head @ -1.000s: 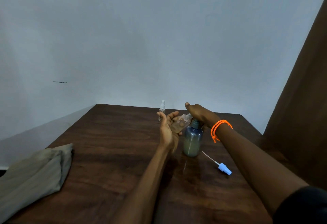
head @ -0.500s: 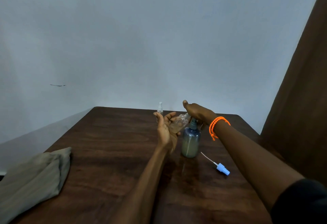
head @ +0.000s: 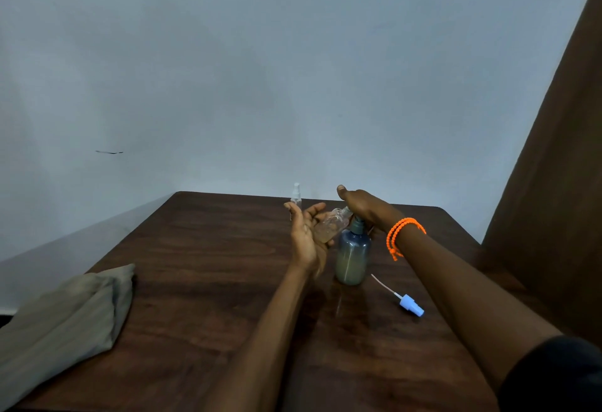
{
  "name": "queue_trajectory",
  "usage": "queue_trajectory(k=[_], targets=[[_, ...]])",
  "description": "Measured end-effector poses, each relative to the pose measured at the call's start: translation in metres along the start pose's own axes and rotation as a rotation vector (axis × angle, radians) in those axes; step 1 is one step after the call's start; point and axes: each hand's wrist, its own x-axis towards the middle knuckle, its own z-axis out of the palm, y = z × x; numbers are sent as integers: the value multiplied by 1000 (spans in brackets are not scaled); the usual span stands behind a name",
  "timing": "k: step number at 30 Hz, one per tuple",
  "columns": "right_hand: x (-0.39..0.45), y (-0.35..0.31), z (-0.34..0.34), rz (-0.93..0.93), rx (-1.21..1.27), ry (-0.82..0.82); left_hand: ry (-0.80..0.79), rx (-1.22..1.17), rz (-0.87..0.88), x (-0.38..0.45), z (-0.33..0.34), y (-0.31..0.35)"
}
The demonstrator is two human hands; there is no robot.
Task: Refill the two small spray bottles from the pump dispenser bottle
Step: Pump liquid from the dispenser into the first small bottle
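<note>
A folded cloth [head: 62,317] is lying at the desk's [head: 202,281] left edge. The left hand [head: 308,235] is cradling a tilted small spray bottle [head: 332,224], its grip curled round it. The right hand [head: 365,208], grip released, is pressing flat on the pump dispenser bottle [head: 352,257]. A blue spray cap [head: 411,304] is lying right of it.

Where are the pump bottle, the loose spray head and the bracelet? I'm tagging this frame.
pump bottle [head: 352,257]: head view, middle of its blue-grey body.
spray head [head: 411,305]: head view, its light-blue cap lying on the table.
bracelet [head: 402,232]: head view, orange beads across the right wrist.
</note>
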Motion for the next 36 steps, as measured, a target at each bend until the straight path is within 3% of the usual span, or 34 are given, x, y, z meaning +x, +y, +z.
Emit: queue_trajectory(k=[10,16,28,32,36], targets=[[-5,-5,0,27,-4,13,2,15,-2,3,-1,0],[-10,-12,-10,-49,-54,102,5,-33,-1,-3,8,4],[-11,34,5,60,723,48,4,-16,17,-4,4,5],[-20,35,24,-71,876,107,-6,-23,17,-7,7,9],[-18,33,39,-118,862,286,-6,-25,27,-6,8,8]])
